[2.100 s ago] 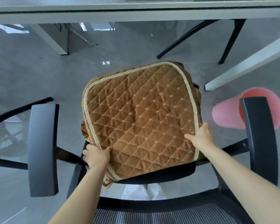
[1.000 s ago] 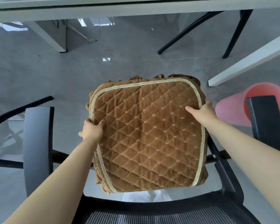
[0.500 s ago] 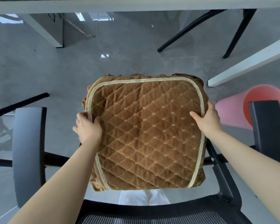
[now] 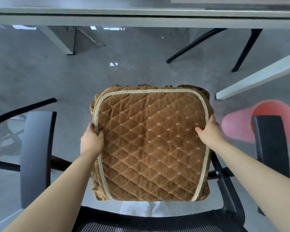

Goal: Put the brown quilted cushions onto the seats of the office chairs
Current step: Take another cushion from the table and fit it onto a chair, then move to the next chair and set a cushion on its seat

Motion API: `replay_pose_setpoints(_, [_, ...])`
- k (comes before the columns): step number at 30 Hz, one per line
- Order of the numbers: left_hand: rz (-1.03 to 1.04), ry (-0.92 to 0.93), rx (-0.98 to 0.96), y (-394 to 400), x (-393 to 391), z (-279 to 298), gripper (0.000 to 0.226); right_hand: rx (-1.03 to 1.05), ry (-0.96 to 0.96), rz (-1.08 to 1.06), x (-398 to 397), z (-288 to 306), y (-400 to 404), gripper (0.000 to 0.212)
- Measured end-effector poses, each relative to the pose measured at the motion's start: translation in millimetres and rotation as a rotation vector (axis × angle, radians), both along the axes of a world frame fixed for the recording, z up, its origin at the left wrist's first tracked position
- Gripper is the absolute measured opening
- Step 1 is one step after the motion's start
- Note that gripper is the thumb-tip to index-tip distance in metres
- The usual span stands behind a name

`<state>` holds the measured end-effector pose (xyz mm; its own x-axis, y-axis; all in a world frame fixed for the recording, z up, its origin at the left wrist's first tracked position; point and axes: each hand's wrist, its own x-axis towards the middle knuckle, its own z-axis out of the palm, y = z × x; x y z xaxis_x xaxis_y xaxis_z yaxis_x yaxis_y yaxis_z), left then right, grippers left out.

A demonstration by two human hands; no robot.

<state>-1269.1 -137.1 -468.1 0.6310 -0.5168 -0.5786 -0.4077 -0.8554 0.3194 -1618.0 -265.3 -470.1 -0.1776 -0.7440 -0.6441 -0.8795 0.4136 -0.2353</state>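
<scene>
Grey polished floor (image 4: 40, 77), desk edge (image 4: 141, 15) across top. Black armrest (image 4: 37, 154) left. Left hand (image 4: 91, 139) clamped on brown quilted cushion (image 4: 151, 144) edge; cushion over the office chair seat. Right hand (image 4: 209, 130) grips opposite edge. Second armrest (image 4: 271, 144), pink bin (image 4: 238, 126) behind it.

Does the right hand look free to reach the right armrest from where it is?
Probably yes: the right hand grips the cushion edge, and only open floor separates it from the right armrest.
</scene>
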Motion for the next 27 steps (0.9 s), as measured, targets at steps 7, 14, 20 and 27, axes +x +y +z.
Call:
replay_pose_setpoints(7, [-0.143, 0.137, 0.101, 45, -25, 73, 0.063, 0.028, -0.073, 0.259, 40, 79, 50, 0.064])
replay_pose_setpoints(14, [0.061, 0.278, -0.064, 109, -36, 177, 0.033, 0.065, -0.182, 0.448, 96, 192, 117, 0.05])
replay_pose_setpoints(20, [0.303, 0.208, -0.314, 187, -16, 272, 0.02, 0.032, -0.314, 0.627, 168, 277, 193, 0.05])
replay_pose_setpoints(27, [0.55, 0.053, -0.496, 322, 52, 335, 0.012, -0.07, -0.463, 0.833, 277, 346, 288, 0.043])
